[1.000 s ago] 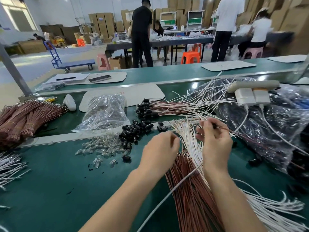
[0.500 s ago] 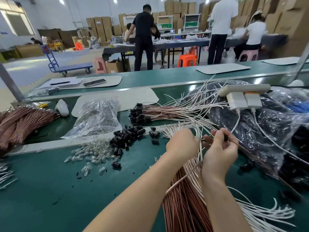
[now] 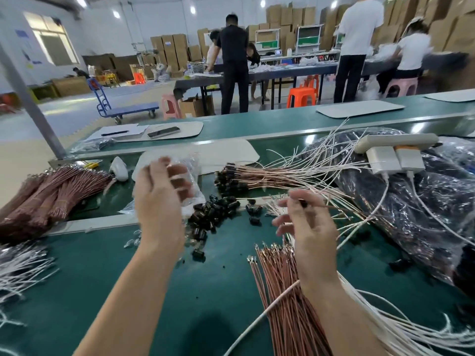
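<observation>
- Left hand (image 3: pixel 159 201) is raised above the green bench mat (image 3: pixel 102 283), palm turned inward, fingers loosely bent and a little apart, blurred
- Right hand (image 3: pixel 308 227) pinches a thin copper-brown wire with a small black cap at its end (image 3: pixel 331 207) between thumb and forefinger; the other fingers are spread loosely
- That wire runs from the fingertips off to the right, held above the mat
- A pile of loose black cylindrical caps (image 3: pixel 216 210) lies between the two hands
- A bundle of bare copper-brown wires with metal terminals (image 3: pixel 280 291) lies under the right wrist
- A crumpled clear plastic bag (image 3: pixel 191 170) sits behind the left hand
</observation>
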Tool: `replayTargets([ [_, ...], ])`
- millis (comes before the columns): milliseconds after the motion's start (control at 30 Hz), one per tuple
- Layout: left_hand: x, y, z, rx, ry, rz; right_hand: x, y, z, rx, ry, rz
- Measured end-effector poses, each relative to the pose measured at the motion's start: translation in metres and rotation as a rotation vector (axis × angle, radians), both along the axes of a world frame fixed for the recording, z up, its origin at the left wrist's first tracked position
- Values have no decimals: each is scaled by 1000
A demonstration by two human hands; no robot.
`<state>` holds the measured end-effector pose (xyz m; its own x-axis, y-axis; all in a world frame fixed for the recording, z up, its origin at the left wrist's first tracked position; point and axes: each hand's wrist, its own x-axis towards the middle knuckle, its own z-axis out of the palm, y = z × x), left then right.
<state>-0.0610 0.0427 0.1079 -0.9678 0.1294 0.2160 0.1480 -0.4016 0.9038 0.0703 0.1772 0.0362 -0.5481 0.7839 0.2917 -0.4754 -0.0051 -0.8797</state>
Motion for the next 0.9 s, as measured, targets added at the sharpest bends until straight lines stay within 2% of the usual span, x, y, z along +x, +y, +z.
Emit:
replayTargets([
  [133, -3, -39, -47, 157, -244, -20, -9, -14, -12, -69, -240, 448],
  [267, -4, -53, -85, 168, -388, -68, -20, -31, -27, -253, -385, 676],
  [500, -9, -60, -108, -129, -200, 72, -21, -29, -29, -396, -287, 685],
  [600, -13, -63, -109, -142, -192, 101, -21, -25, -30, -448, -236, 624],
  [700, -8, -61, -104, -89, -230, -35, -23, -27, -32, -402, -238, 603],
  [800, 14, -50, -103, -191, -142, -264, -24, -33, -35, -322, -252, 621],
  [900, 31, -41, -106, -273, -43, -347, -24, -36, -37, -245, -269, 650],
])
